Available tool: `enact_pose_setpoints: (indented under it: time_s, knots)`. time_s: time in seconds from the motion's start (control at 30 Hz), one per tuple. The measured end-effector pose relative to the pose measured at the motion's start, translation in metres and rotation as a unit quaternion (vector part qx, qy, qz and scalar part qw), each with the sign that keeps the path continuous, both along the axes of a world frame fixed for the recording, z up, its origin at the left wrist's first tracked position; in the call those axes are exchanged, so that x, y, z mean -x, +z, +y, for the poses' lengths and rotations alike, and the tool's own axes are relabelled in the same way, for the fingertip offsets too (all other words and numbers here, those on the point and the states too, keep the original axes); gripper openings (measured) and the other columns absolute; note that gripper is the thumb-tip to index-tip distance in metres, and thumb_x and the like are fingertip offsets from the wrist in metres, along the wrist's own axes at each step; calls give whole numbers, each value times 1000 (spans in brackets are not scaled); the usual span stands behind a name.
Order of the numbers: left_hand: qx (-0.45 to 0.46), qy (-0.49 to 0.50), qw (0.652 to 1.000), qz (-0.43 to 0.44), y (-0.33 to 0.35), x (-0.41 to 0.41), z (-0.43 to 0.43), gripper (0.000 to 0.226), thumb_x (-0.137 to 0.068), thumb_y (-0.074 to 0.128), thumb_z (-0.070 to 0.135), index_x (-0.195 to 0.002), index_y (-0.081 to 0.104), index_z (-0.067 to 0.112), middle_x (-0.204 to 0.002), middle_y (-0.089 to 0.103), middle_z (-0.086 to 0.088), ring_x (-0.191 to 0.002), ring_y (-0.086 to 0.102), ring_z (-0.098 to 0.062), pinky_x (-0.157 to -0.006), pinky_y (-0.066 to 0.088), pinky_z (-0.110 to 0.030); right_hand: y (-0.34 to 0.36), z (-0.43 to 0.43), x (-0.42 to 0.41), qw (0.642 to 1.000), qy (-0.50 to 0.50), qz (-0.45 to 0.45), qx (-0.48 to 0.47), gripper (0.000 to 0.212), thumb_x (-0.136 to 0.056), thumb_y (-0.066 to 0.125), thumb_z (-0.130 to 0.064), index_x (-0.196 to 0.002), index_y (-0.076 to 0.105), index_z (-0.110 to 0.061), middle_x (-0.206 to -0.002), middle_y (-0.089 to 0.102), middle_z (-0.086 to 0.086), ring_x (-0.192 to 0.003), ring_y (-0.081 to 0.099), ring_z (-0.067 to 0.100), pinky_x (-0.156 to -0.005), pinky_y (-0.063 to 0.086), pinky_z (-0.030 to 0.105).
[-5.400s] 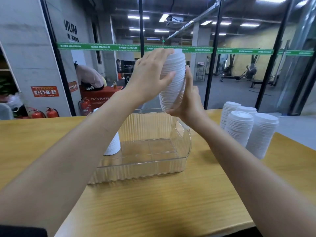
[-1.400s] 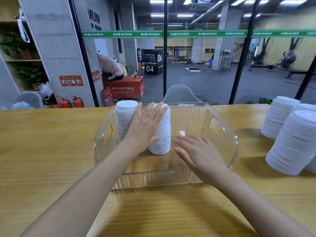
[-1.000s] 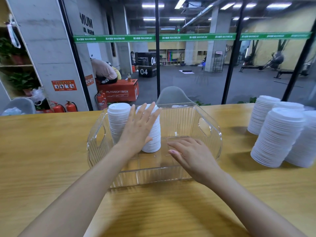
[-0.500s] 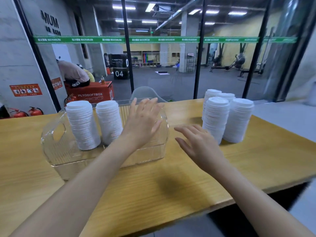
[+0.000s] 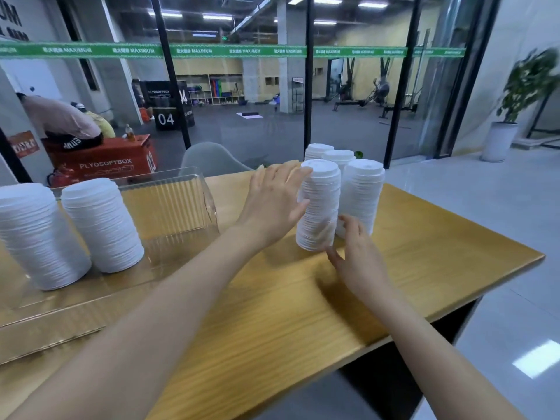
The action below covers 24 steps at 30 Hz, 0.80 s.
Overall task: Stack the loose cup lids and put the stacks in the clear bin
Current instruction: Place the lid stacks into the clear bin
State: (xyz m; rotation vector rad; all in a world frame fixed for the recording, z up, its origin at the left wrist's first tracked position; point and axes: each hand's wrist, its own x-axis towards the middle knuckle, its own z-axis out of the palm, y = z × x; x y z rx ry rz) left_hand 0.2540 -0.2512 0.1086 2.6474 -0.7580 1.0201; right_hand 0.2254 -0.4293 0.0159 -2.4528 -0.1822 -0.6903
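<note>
Your table (image 5: 424, 268) carries the clear bin (image 5: 169, 204) at left, two stacks (image 5: 103, 225) inside. The nearest stack (image 5: 319, 204) of those outside stands well apart at right. It looks light, tall and apt to shear, so clasp top and base. Your left hand (image 5: 272, 201) spreads open at its upper side. Your right hand (image 5: 357, 256) lies open by its foot, and neither grips yet.

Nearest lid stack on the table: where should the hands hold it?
Clasp the nearest lid stack from both sides, left hand high, right hand low at the base: it is a tall upright column of separate lids, with other stacks close behind.
</note>
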Motion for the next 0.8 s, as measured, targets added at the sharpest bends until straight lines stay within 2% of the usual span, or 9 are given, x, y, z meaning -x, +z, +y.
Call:
enact_pose_setpoints:
  time_s: [0.13, 0.23, 0.3, 0.43, 0.53, 0.6, 0.67, 0.73, 0.8]
  knots:
    - [44, -22, 998, 27, 4, -23, -23, 62, -90, 63, 39, -145, 41, 24, -153, 35, -4, -137, 33, -26, -113, 22, -41, -8, 7, -21, 997, 29, 40, -66, 82, -86, 71, -13, -152, 22, -10, -143, 42, 13, -125, 49, 33, -89, 49, 49]
    - [41, -29, 997, 55, -2, -34, -32, 68, -86, 66, 48, -145, 40, 27, -151, 37, -2, -137, 32, -24, -112, 22, -40, -14, 14, -32, 993, 21, 62, -98, 90, -85, 71, -11, -154, 14, -10, -138, 44, 16, -124, 49, 36, -95, 47, 52]
    - [44, -31, 997, 61, -6, -39, -30, 68, -84, 68, 48, -144, 42, 27, -149, 39, -2, -135, 34, -24, -111, 22, -39, -17, 20, -37, 990, 22, 72, -117, 91, -84, 72, -12, -154, 13, -12, -134, 46, 15, -121, 52, 34, -95, 47, 51]
    - [63, -37, 996, 42, -10, -44, -13, 64, -82, 72, 39, -139, 47, 23, -145, 43, -3, -130, 41, -26, -107, 28, -40, -17, 25, -44, 988, 37, 79, -130, 96, -80, 78, -14, -153, 17, -16, -139, 45, 12, -130, 46, 30, -103, 43, 50]
    - [57, -41, 997, 42, -9, -46, -6, 63, -83, 72, 37, -139, 47, 23, -143, 44, -2, -128, 42, -24, -107, 27, -38, -12, 28, -52, 984, 34, 88, -151, 107, -70, 85, -20, -152, 15, -22, -138, 44, 10, -126, 45, 29, -99, 45, 52]
    - [54, -44, 997, 44, -9, -47, -5, 62, -83, 71, 37, -139, 47, 23, -143, 44, -1, -128, 41, -24, -108, 26, -39, -9, 33, -56, 982, 39, 90, -161, 121, -61, 85, -30, -152, 5, -31, -139, 44, 7, -125, 47, 29, -96, 47, 53]
    - [55, -47, 996, 48, -9, -50, -3, 62, -84, 71, 36, -139, 46, 23, -143, 44, -2, -127, 42, -25, -109, 27, -40, -8, 38, -59, 982, 31, 98, -158, 133, -57, 88, -31, -149, -8, -40, -143, 42, 6, -128, 46, 28, -96, 48, 54]
    - [61, -49, 995, 59, -11, -52, -1, 62, -85, 70, 35, -140, 45, 22, -142, 43, -3, -127, 42, -26, -109, 28, -41, -7, 42, -60, 985, 14, 97, -144, 137, -60, 90, -26, -149, -12, -39, -145, 41, 5, -130, 46, 27, -96, 48, 52]
    - [73, -54, 993, 76, -12, -55, 2, 63, -85, 70, 34, -141, 44, 21, -143, 43, -4, -127, 42, -27, -108, 30, -41, -8, 45, -63, 985, 10, 77, -153, 133, -61, 90, -25, -151, -8, -37, -142, 44, 6, -128, 48, 27, -96, 48, 52]
